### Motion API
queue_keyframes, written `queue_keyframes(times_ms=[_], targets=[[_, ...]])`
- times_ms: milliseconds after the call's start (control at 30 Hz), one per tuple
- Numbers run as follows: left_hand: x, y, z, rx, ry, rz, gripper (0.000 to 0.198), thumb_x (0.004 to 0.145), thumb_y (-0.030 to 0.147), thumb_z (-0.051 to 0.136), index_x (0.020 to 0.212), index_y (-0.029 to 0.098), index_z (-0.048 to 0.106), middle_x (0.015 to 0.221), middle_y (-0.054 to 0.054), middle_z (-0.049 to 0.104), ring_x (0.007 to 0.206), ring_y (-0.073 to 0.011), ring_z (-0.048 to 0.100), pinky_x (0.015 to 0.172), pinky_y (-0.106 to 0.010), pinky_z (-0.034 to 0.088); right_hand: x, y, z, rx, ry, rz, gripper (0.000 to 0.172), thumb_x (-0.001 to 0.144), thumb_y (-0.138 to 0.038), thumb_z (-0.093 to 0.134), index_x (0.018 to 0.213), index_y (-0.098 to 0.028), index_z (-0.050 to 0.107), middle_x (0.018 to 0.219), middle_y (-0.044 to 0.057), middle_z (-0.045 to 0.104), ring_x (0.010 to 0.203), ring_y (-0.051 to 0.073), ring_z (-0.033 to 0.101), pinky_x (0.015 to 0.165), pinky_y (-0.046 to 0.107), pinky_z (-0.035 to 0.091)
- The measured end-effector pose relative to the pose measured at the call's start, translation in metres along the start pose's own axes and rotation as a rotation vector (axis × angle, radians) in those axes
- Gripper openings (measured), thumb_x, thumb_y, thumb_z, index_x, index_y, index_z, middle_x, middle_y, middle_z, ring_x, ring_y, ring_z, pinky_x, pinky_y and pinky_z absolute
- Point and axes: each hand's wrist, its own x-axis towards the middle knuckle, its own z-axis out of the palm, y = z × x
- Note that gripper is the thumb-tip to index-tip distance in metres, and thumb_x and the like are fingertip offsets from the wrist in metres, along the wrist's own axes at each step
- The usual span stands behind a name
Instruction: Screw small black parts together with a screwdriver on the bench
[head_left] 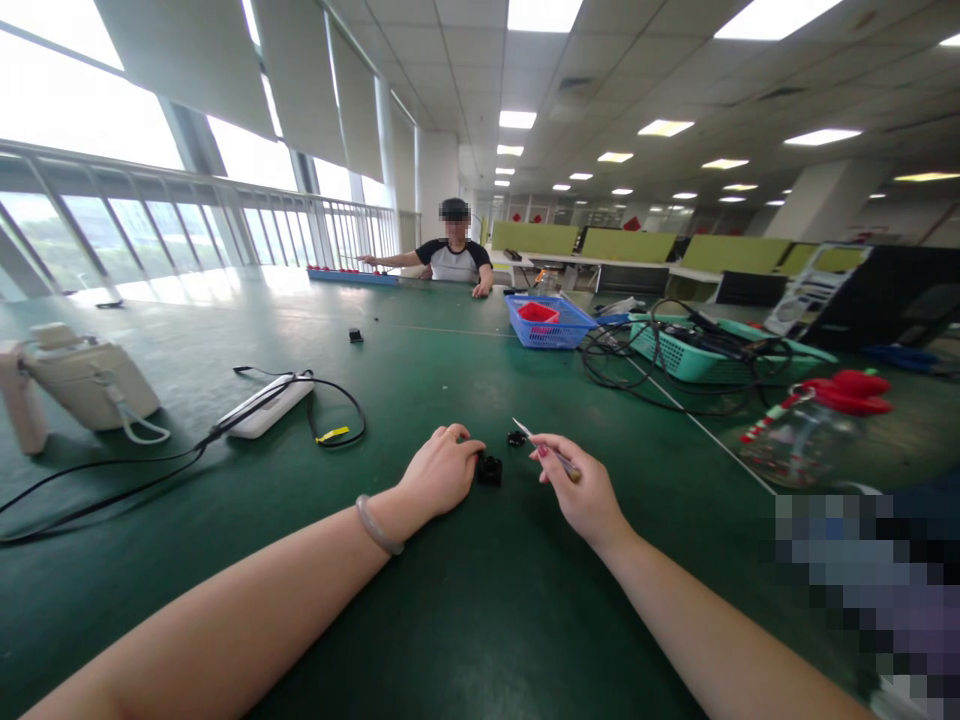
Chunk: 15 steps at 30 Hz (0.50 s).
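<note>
My left hand [442, 468], with a grey bangle on the wrist, rests on the green table [465, 600]. Its fingers are curled, and the tips touch the left side of a small black block [490, 472] that sits on the tabletop. My right hand [577, 485] grips a slim, pointed metal tool [523, 428] with a brownish end, held like a pen. The tool's tip points up and left, just above a small black part [516, 438]. This part lies a little beyond the block, apart from it. Fine details of both black pieces are too small to make out.
Left are a white power bank-like box [271, 405] with black cables and a beige bag [94, 380]. Another black block [355, 336] lies farther off. Blue [551, 325] and green baskets [690, 350] and a red-lidded jar [810, 430] stand right. A person [454, 260] sits opposite.
</note>
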Motion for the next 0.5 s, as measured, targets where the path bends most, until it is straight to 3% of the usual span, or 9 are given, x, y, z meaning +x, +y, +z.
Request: queue_keyframes(times_ms=[200, 367, 500], targets=[[0.001, 0.004, -0.003, -0.034, -0.003, -0.013, 0.031, 0.090, 0.024, 0.041, 0.101, 0.021, 0.070, 0.110, -0.008, 0.062, 0.103, -0.0238, 0.055, 0.097, -0.040, 0.043, 0.004, 0.010, -0.003, -0.086, 0.040, 0.087, 0.038, 0.092, -0.048, 0.047, 0.109, -0.019, 0.065, 0.089, 0.007, 0.068, 0.067, 0.017, 0.062, 0.061, 0.028, 0.049], [-0.002, 0.009, -0.006, -0.197, -0.056, 0.164, 0.039, 0.092, 0.040, 0.044, 0.128, 0.026, 0.053, 0.129, -0.005, 0.055, 0.122, -0.0226, 0.046, 0.108, -0.040, 0.035, 0.008, 0.017, -0.003, -0.052, 0.030, 0.168, 0.039, 0.089, -0.050, 0.049, 0.107, -0.019, 0.066, 0.089, 0.007, 0.070, 0.068, 0.017, 0.062, 0.064, 0.028, 0.050], [-0.004, 0.011, -0.007, -0.191, -0.174, 0.294, 0.040, 0.091, 0.043, 0.048, 0.128, 0.031, 0.051, 0.132, -0.003, 0.054, 0.127, -0.0237, 0.042, 0.110, -0.043, 0.032, 0.008, 0.019, -0.001, -0.037, -0.006, 0.171, 0.041, 0.089, -0.052, 0.049, 0.107, -0.019, 0.066, 0.089, 0.007, 0.070, 0.068, 0.017, 0.062, 0.066, 0.029, 0.050]])
